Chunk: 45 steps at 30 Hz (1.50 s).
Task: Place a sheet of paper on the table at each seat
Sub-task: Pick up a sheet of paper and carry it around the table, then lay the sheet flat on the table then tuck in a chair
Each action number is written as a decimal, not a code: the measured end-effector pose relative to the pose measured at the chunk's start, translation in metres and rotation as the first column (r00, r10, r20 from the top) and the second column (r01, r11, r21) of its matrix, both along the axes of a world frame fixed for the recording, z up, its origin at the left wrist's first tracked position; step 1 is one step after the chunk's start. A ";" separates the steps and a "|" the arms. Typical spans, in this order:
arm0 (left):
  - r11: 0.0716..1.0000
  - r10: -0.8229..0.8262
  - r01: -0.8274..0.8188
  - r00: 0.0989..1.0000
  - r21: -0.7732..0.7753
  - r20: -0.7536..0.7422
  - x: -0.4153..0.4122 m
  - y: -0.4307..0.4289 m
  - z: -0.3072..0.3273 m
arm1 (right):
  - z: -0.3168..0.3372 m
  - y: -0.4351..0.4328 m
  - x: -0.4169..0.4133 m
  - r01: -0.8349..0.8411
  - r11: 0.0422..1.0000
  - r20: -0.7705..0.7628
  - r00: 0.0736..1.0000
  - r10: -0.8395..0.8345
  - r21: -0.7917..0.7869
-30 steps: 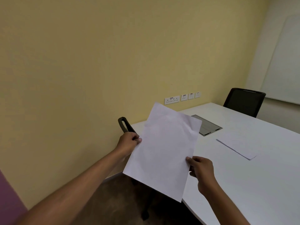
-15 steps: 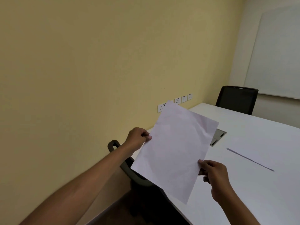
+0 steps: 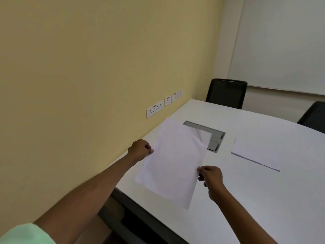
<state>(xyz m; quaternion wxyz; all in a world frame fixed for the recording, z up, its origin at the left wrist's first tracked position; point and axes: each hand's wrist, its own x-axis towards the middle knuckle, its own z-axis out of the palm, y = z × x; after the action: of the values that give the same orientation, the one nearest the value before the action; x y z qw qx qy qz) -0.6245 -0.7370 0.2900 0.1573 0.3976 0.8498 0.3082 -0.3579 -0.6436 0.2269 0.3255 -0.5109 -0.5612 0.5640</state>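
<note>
Far left, a pale green sleeve (image 3: 26,234) sits at the bottom corner, and the bare forearm runs up from it along the yellow wall (image 3: 79,67). The left hand (image 3: 139,150) is curled tight, thumb and fingers pinching the left edge of the sheet of paper (image 3: 173,161). The sheet hangs low over the white table (image 3: 263,199) near its left edge; whether it touches the surface, I cannot tell. Its far corner covers part of the grey cable hatch (image 3: 215,138) set into the tabletop. On the wall behind, a row of white sockets (image 3: 155,109) runs toward the corner. The right hand (image 3: 211,176) is also closed, fingertips pressed together on the sheet's right edge, knuckles up. Just beyond it lies a second sheet (image 3: 255,152), flat on the table, well apart from the held one. At the far end stand a black chair (image 3: 226,93) and, at the right border, another black chair (image 3: 313,117), with a whiteboard (image 3: 281,43) above.
</note>
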 end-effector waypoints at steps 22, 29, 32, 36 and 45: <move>0.739 -0.589 0.420 0.783 -0.527 -0.201 -0.144 0.157 -0.232 | -0.171 0.067 -0.130 0.326 0.931 0.399 0.886 -0.238 -0.167; 0.674 -0.629 0.417 0.757 -0.609 -0.178 -0.138 0.169 -0.280 | -0.223 0.073 -0.122 0.306 0.926 0.515 0.843 -0.155 -0.222; 0.660 -0.640 0.413 0.747 -0.628 -0.181 -0.135 0.168 -0.293 | -0.233 0.073 -0.122 0.311 0.923 0.538 0.830 -0.148 -0.226; 0.660 -0.633 0.397 0.751 -0.637 -0.188 -0.128 0.171 -0.308 | -0.242 0.077 -0.121 0.336 0.918 0.579 0.800 -0.161 -0.210; 0.596 -0.696 0.364 0.678 -0.716 -0.234 -0.123 0.174 -0.323 | -0.252 0.081 -0.118 0.334 0.918 0.624 0.769 -0.135 -0.213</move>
<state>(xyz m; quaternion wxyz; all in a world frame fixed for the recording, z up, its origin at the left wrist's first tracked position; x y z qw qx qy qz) -0.7473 -0.5630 -0.0333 0.1433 0.6308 0.7449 -0.1632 -0.4755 -0.5623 -0.0249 0.1157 -0.7738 -0.4692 0.4095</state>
